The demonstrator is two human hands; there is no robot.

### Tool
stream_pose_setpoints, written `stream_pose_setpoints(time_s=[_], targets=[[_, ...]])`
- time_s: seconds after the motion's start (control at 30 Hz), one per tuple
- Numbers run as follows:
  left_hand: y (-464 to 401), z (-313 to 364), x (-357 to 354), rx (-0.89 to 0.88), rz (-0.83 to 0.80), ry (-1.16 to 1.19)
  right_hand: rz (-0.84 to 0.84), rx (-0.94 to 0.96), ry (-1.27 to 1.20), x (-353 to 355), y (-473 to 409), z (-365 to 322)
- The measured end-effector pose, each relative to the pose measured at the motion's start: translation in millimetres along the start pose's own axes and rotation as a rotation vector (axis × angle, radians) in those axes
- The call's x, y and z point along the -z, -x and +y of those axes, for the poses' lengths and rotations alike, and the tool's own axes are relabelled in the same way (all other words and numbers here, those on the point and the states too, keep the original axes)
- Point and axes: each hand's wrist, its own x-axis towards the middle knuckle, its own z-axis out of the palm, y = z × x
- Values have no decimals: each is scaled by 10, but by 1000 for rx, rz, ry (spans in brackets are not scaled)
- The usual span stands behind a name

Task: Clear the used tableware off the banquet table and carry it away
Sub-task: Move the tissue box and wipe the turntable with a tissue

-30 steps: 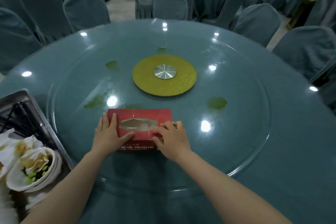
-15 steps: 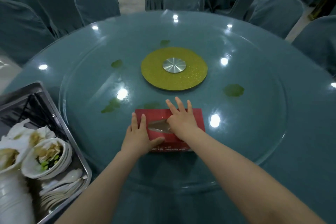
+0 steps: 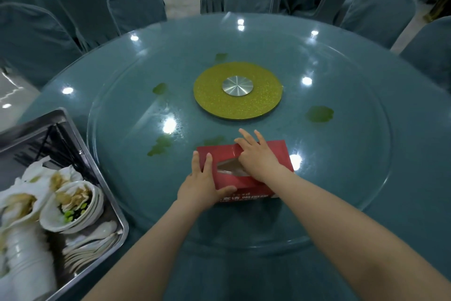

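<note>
A red tissue box [image 3: 277, 154] lies on the glass turntable [image 3: 341, 178] of the round banquet table, near me. My left hand [image 3: 202, 183] holds its left end, fingers flat on top and thumb along the front face. My right hand [image 3: 258, 156] rests on the box's top over the slot, its straight fingers reaching past the far edge. At the left a steel tray [image 3: 102, 178] carries dirty plates with food scraps [image 3: 70, 205], stacked white cups [image 3: 26, 259], white spoons [image 3: 92, 242] and black chopsticks [image 3: 63, 147].
A gold disc with a metal hub [image 3: 238, 103] marks the turntable's centre. Green spill patches [image 3: 319, 114] [image 3: 159, 148] dot the glass. Covered chairs [image 3: 136, 5] ring the far side of the table, with more tables behind.
My right hand slid from the box's right end onto the middle of its top, fingers now stretched over the far edge. My left hand kept its hold. The view shifted left and down.
</note>
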Motion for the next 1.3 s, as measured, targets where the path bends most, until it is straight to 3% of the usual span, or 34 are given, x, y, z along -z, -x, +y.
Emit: stream_pose_setpoints(time_s=[0.13, 0.23, 0.33, 0.43, 0.57, 0.8, 0.9, 1.13, 1.3], targets=[[1, 42, 8, 10, -11, 0, 60, -47, -478, 57, 192, 173], [2, 54, -19, 5, -13, 0, 315, -345, -1031, 53, 434, 244], [5, 61, -24, 11, -16, 2, 598, -627, -1152, 97, 634, 361], [9, 68, -5, 15, -20, 10, 727, -707, -1220, 172, 711, 479], [23, 75, 1, 11, -26, 17, 680, -671, -1132, 253, 725, 599], [12, 56, 0, 13, -17, 22, 200, -260, -660, 131, 566, 222], [2, 36, -14, 9, -10, 21, 130, -163, -509, 134, 450, 49], [-20, -27, -35, -2, 8, 36, -72, 147, 175, 306, 77, -13], [-39, -80, -37, -15, 11, 55, -63, 291, 302, 233, -109, -61]])
